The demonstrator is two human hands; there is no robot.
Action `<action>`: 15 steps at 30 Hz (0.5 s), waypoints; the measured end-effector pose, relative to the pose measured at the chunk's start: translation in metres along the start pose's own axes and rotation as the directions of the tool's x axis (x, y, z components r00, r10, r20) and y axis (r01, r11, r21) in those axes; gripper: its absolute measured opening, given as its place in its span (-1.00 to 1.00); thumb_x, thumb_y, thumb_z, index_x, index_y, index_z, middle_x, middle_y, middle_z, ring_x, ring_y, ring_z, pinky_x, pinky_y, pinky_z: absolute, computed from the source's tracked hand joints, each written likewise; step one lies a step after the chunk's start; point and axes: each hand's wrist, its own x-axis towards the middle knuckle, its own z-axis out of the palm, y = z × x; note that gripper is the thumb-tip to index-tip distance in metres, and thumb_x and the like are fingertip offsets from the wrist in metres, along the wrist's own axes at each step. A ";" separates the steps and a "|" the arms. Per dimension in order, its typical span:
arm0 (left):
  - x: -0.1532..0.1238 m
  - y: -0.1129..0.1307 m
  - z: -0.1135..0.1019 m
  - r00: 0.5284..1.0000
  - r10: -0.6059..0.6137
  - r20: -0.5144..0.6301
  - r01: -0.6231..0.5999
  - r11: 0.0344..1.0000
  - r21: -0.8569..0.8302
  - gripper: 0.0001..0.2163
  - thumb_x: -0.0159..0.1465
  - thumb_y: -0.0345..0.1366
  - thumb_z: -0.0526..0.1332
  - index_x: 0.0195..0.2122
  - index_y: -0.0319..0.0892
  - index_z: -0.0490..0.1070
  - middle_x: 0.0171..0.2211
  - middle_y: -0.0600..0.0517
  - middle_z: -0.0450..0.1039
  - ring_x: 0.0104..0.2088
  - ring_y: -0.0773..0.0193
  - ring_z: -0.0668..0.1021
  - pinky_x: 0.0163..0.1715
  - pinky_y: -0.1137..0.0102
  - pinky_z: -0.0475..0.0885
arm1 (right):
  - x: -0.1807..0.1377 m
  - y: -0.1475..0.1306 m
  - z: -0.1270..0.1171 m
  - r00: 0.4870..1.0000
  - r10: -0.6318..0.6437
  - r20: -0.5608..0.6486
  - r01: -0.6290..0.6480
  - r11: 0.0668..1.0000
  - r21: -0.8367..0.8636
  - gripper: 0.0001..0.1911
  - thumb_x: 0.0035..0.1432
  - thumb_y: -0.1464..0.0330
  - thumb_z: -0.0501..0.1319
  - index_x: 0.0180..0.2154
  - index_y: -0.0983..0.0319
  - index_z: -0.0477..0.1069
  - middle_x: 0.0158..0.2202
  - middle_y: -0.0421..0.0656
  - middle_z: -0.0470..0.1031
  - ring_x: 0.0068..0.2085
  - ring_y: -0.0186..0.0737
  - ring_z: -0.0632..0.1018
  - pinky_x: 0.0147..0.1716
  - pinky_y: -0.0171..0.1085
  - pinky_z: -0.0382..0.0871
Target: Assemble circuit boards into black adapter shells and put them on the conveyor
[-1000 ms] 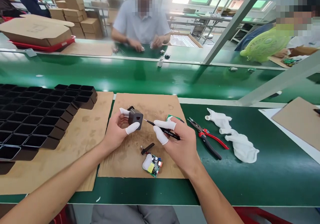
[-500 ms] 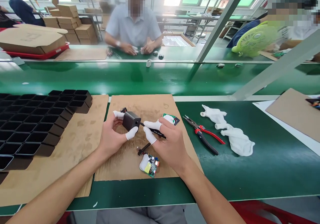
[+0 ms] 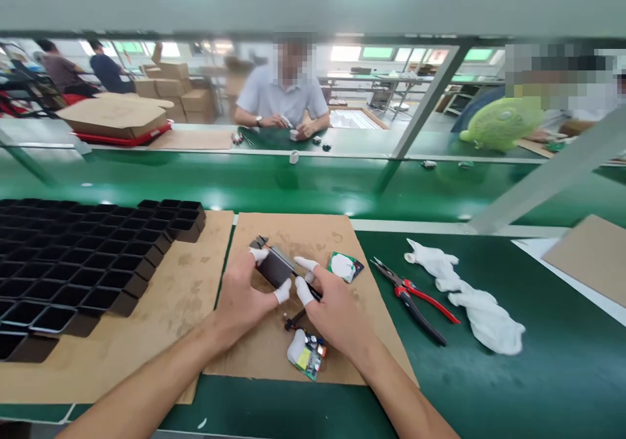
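Observation:
My left hand (image 3: 244, 292), with white finger cots on thumb and forefinger, grips a small dark grey charger housing (image 3: 274, 266) above a brown cardboard sheet (image 3: 313, 230). My right hand (image 3: 332, 308), also in finger cots, pinches a thin black tool (image 3: 309, 289) whose tip meets the housing's open side. Just below the hands lies a green circuit board with a white part (image 3: 306, 354) and a small black piece (image 3: 295, 320). Another board piece (image 3: 345, 266) rests to the right of my hands.
Black trays of square cells (image 3: 73, 263) fill the left on cardboard. Red-handled pliers (image 3: 415, 299) and white cloth gloves (image 3: 469, 302) lie on the green mat at right. A green conveyor (image 3: 195, 178) runs beyond; a seated person (image 3: 281, 100) works opposite, near a green fan (image 3: 499, 122).
My hands have drawn closer together, and the tool tip has gone from beside the housing into its open side. The camera has tilted up and back a little.

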 end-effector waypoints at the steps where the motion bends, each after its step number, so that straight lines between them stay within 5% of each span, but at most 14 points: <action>1: 0.000 0.001 0.000 1.000 0.011 0.020 -0.011 1.000 -0.013 -0.66 0.21 -0.18 0.53 -0.06 -0.08 0.51 -0.16 0.00 0.67 -0.15 0.04 0.68 -0.08 0.22 0.56 | 0.001 0.001 -0.001 0.999 -0.014 0.033 0.012 0.999 0.041 -0.60 0.40 0.38 0.20 0.18 0.16 0.64 -0.14 -0.08 0.79 -0.13 -0.03 0.76 -0.10 -0.11 0.65; 4: 0.003 0.004 0.001 1.000 0.020 0.024 -0.020 1.000 -0.014 -0.67 0.21 -0.17 0.53 -0.09 -0.08 0.49 -0.18 -0.01 0.65 -0.19 0.06 0.67 -0.12 0.23 0.55 | 0.005 0.003 -0.002 0.993 -0.061 0.100 0.045 0.987 0.157 -0.61 0.42 0.36 0.16 0.13 0.12 0.67 0.01 -0.05 0.80 -0.04 -0.01 0.78 -0.02 -0.08 0.69; 8: 0.007 0.009 0.001 1.000 0.005 0.031 -0.004 1.000 -0.027 -0.62 0.16 -0.11 0.58 -0.13 -0.09 0.50 -0.21 -0.01 0.65 -0.24 0.08 0.65 -0.18 0.24 0.53 | 0.007 0.009 -0.001 0.991 -0.104 0.085 0.087 0.980 0.180 -0.64 0.40 0.29 0.18 0.06 0.14 0.70 -0.07 -0.02 0.82 -0.08 0.06 0.79 -0.05 -0.03 0.73; 15: 0.013 0.004 0.007 1.000 -0.007 0.013 0.008 0.999 -0.037 -0.54 0.04 -0.08 0.64 -0.18 -0.08 0.47 -0.26 0.02 0.64 -0.29 0.13 0.62 -0.23 0.27 0.50 | 0.012 0.036 0.000 0.988 -0.156 -0.015 0.156 0.981 0.117 -0.73 0.21 0.17 0.27 -0.28 0.06 0.75 -0.38 -0.04 0.77 -0.38 0.10 0.73 -0.46 -0.14 0.65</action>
